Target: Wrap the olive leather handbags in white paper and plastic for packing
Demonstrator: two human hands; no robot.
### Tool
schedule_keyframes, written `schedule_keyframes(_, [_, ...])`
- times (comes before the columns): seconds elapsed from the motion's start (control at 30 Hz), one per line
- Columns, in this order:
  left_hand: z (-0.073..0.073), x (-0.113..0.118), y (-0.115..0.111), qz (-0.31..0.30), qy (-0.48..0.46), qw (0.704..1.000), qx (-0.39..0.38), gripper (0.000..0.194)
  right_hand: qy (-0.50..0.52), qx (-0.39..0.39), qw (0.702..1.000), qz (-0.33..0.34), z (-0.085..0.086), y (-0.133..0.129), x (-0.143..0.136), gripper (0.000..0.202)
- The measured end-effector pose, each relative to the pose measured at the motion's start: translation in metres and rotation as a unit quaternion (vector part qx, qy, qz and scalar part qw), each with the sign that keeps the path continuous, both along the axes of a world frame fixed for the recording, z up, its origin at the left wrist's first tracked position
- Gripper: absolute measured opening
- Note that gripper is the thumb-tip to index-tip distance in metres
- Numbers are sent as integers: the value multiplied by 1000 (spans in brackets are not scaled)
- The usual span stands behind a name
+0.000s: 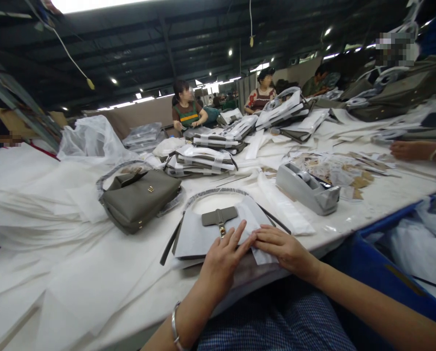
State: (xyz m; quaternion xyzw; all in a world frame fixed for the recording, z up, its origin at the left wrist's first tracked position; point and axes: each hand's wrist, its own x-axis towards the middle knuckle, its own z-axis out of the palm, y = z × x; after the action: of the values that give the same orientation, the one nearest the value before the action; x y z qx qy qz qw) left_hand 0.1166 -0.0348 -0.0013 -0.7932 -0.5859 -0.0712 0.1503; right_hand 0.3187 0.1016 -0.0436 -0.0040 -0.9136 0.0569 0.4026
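A flat handbag [192,236] lies in front of me, covered with white paper, its wrapped handle arching away from me. Its olive T-shaped flap [220,216] with a gold clasp shows on top. My left hand [225,258] rests on the lower front of the bag, fingers spread. My right hand [286,246] lies on the white paper at the bag's right side, its fingers extended and touching the left fingertips. To the left stands a fuller olive handbag [141,197] with a wrapped handle.
White paper sheets [82,273] spread over the left. A grey tape dispenser [307,187] stands right of the bag. Wrapped bags [199,161] are piled behind. A blue bin [382,273] is at the lower right. Another person's hand [411,150] is at far right; people sit across the table.
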Motion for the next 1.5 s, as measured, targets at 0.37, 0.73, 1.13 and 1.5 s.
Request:
schedule_keyframes(0.37, [-26, 7, 0, 24, -71, 996, 42, 59, -35, -53, 998, -6, 11, -5, 18, 45])
schedule_keyframes(0.73, [-28, 9, 3, 5, -123, 991, 46, 57, -69, -32, 986, -151, -38, -47, 54, 32])
schedule_keyframes(1.13, [-27, 9, 5, 4, -131, 989, 64, 52, -56, -73, 994, -65, -9, -29, 33, 16])
schedule_keyframes(1.5, [-38, 15, 9, 23, -139, 982, 122, 45, 6, -59, 992, -107, -13, -75, 48, 17])
